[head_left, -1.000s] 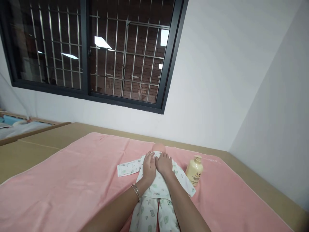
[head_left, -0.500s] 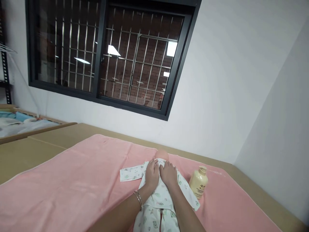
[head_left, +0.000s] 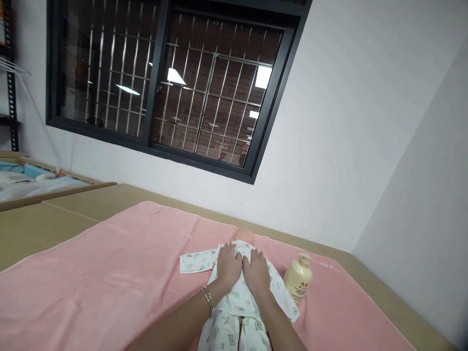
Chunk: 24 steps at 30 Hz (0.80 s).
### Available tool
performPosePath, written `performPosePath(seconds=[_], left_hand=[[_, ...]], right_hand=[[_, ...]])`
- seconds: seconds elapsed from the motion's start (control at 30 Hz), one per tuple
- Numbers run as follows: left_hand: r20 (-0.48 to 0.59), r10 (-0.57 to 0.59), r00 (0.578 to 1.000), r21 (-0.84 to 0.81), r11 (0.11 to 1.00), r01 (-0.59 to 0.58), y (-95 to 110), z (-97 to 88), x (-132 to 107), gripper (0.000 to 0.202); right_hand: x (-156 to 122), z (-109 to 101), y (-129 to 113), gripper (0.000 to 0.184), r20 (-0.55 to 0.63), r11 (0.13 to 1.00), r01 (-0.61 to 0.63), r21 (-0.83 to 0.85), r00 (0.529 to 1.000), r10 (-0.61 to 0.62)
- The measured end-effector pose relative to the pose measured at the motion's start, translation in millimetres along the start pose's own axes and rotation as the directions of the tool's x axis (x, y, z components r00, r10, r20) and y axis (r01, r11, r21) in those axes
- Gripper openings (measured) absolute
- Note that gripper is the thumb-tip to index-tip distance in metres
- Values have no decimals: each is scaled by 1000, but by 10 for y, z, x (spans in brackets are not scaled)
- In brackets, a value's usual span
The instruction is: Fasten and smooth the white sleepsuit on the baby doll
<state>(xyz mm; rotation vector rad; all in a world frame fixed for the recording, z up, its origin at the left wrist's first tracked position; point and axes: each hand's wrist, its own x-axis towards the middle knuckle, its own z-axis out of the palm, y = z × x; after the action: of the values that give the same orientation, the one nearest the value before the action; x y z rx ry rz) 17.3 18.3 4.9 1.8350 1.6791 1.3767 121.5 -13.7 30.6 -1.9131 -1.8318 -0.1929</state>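
Note:
A baby doll in a white printed sleepsuit point(head_left: 234, 317) lies on its back on a pink towel point(head_left: 109, 273), its bare head point(head_left: 244, 235) pointing toward the wall. My left hand point(head_left: 228, 263), with thin bangles on the wrist, lies flat on the doll's chest with fingers stretched out. My right hand point(head_left: 257, 270) rests flat beside it on the chest, fingers also extended. Neither hand holds anything. One empty sleeve point(head_left: 193, 261) sticks out to the left.
A cream pump bottle point(head_left: 299, 280) stands on the towel just right of the doll. The towel covers a tan platform point(head_left: 44, 229) that meets white walls. A barred dark window point(head_left: 164, 83) is above; a wooden cot point(head_left: 40, 183) is at far left.
Both hands stay pressed side by side on the doll's chest. Only the view has shifted slightly, the head turning left and tilting.

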Motion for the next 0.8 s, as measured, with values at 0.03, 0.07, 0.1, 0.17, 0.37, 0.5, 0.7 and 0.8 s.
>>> performPosePath(seconds=[0.03, 0.07, 0.1, 0.17, 0.37, 0.5, 0.7, 0.8], left_hand=[[4, 8, 1000, 60, 998, -8, 2, 10, 1, 40], [12, 16, 1000, 107, 994, -17, 5, 21, 2, 42], [22, 25, 999, 145, 989, -28, 6, 31, 2, 44], [47, 42, 998, 193, 980, -50, 4, 46, 5, 46], [81, 89, 993, 200, 974, -103, -5, 15, 27, 41], [96, 74, 993, 196, 976, -92, 16, -30, 43, 31], [107, 165, 980, 115, 978, -177, 26, -62, 50, 23], [94, 149, 984, 112, 981, -159, 30, -85, 32, 21]], right_hand=[[30, -4, -3, 50, 2, 1000, -10, 15, 1000, 10], [58, -10, 3, 48, 5, 999, -25, 35, 1000, 25], [84, -18, 17, 47, 13, 998, -44, 54, 999, 44], [132, -33, 61, 47, 49, 995, -66, 70, 997, 62], [233, -43, 178, 50, 145, 999, 13, 42, 989, -19], [233, -34, 206, 49, 155, 997, 40, 69, 987, -50], [187, -124, 148, 42, 143, 979, 187, 85, 970, -198], [121, -160, 5, 39, 136, 992, 122, -17, 984, -118]])
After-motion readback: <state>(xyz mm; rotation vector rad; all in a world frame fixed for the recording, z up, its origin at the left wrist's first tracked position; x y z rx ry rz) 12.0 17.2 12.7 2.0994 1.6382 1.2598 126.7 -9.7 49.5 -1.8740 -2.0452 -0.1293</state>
